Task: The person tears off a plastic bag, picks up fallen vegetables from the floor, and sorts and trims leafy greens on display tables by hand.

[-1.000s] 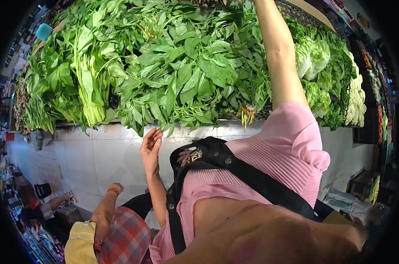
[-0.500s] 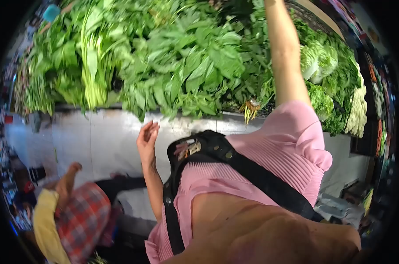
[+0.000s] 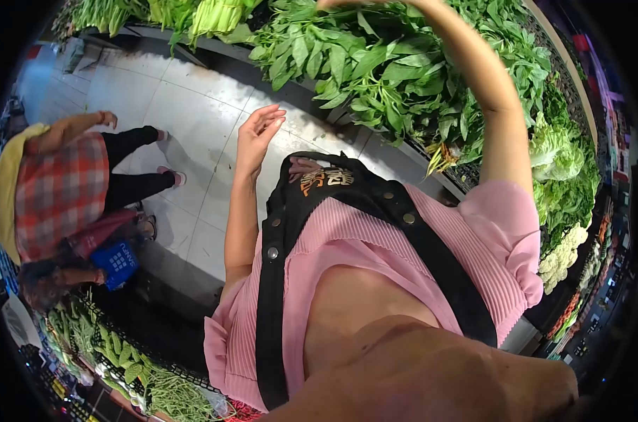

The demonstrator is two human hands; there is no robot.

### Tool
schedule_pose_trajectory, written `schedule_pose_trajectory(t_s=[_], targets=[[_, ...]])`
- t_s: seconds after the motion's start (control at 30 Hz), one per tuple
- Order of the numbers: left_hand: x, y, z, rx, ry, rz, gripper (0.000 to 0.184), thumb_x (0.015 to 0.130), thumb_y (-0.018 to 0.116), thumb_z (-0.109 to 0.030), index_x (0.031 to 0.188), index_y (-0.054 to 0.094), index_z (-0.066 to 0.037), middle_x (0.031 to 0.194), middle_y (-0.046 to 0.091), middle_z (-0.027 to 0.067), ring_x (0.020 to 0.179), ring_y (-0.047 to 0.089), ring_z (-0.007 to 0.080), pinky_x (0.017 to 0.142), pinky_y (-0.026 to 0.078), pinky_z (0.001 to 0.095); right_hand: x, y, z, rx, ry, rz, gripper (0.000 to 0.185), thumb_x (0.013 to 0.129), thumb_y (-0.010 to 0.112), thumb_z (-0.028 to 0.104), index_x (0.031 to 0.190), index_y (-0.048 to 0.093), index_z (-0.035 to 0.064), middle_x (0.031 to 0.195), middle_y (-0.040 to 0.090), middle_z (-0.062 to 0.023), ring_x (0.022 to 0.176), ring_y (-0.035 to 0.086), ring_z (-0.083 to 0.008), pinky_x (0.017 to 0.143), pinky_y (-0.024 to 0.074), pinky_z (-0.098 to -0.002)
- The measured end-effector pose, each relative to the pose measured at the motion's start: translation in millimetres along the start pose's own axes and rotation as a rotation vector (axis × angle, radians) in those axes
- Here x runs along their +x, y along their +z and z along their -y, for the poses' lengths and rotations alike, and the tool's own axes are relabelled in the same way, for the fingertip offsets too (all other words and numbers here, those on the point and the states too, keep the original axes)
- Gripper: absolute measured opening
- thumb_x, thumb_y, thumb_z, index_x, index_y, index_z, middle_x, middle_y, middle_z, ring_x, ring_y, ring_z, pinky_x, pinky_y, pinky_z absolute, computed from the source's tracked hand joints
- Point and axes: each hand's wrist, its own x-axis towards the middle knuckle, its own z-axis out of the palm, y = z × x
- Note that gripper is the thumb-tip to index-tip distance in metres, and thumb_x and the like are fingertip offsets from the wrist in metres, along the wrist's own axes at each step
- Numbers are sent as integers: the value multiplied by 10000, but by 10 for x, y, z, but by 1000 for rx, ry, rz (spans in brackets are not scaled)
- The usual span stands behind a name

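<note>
My left hand [image 3: 258, 137] hangs in the air over the floor, beside my black apron [image 3: 333, 183]. Its fingers are loosely bent and apart, with nothing in them. My right arm reaches up across the stall and bends left over leafy greens [image 3: 375, 67]. Only a sliver of my right hand [image 3: 340, 3] shows at the top edge; its fingers, and anything they might hold, are out of sight. Below that forearm lie bunches of broad green leaves. A bundle with pale stems [image 3: 217, 15] sits farther left along the same stall.
To the right are a pale-green cabbage [image 3: 554, 148] and cauliflower [image 3: 563, 259]. A person in a plaid shirt [image 3: 62, 193] stands on the tiled floor [image 3: 192, 126] at left, near a blue bag [image 3: 115, 266]. Green beans [image 3: 182, 399] and other vegetables lie at lower left.
The view has turned, so the stall shifts up and right and more floor shows. My right forearm now bends leftward over the greens. My left hand stays empty.
</note>
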Motion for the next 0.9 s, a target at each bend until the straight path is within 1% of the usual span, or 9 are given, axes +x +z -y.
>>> schedule_pose_trajectory(t_s=[0.1,0.13,0.2,0.27,0.33,0.47,0.7,0.8,0.9], targets=[[-101,-136,-3,-18,12,-23,324,853,608,-27,1171,555,11,1076,628,114,980,592,161,887,449,272,403,747,-104,-297,-177,262,1009,584,810,484,1383,356,70,1365,391,-238,1224,434,-374,1037,345,-420],[-121,-170,14,-26,10,-34,317,853,608,-16,1165,560,6,1069,630,110,968,588,149,882,449,265,369,989,-215,-608,-200,109,862,593,808,402,1309,440,93,1306,432,-223,1166,481,-374,957,414,-423],[-225,-327,70,-14,-7,-95,316,852,610,-19,1164,562,6,1064,630,110,966,588,150,884,448,265,250,898,96,-614,89,329,623,632,762,271,1171,513,83,1192,487,-208,1055,535,-371,828,469,-442],[-333,-508,146,-19,-29,-155,315,852,612,-23,1161,562,8,1060,631,111,966,587,152,885,446,266,-25,931,-52,-577,-91,-75,324,680,660,108,984,561,55,966,577,-148,851,598,-312,705,496,-400],[-450,-679,248,-38,-58,-208,312,852,613,-27,1158,562,12,1056,631,113,968,587,153,885,445,266,-236,1014,-338,-624,60,-50,605,626,702,74,1185,470,76,1073,493,-119,1062,506,-324,867,463,-421],[-573,-897,426,-70,-116,-270,317,863,610,-47,1164,548,32,1057,630,122,965,595,162,882,448,269,-632,900,-342,-381,232,-228,421,644,632,24,1057,551,51,1094,566,-132,1059,543,-325,891,459,-382],[-522,-1078,559,-39,-115,-213,327,886,599,-98,1178,535,33,1084,621,147,991,606,212,877,470,300,-95,1216,-188,-598,388,-223,599,607,648,141,1197,551,112,1096,573,-127,1051,558,-308,834,494,-406],[-436,-1135,624,-10,-137,-149,350,893,597,-123,1197,519,30,1118,606,163,1015,604,235,886,478,317,-232,1180,130,-686,395,-174,759,638,785,265,1313,459,148,1471,289,-117,1317,330,-327,987,364,-538],[-348,-1094,703,-2,-156,-91,359,890,601,-127,1200,513,31,1130,601,160,1022,600,236,885,475,312,-752,1079,189,-460,148,-489,733,676,783,328,1316,463,166,1448,336,-124,1312,349,-321,1030,351,-471]])
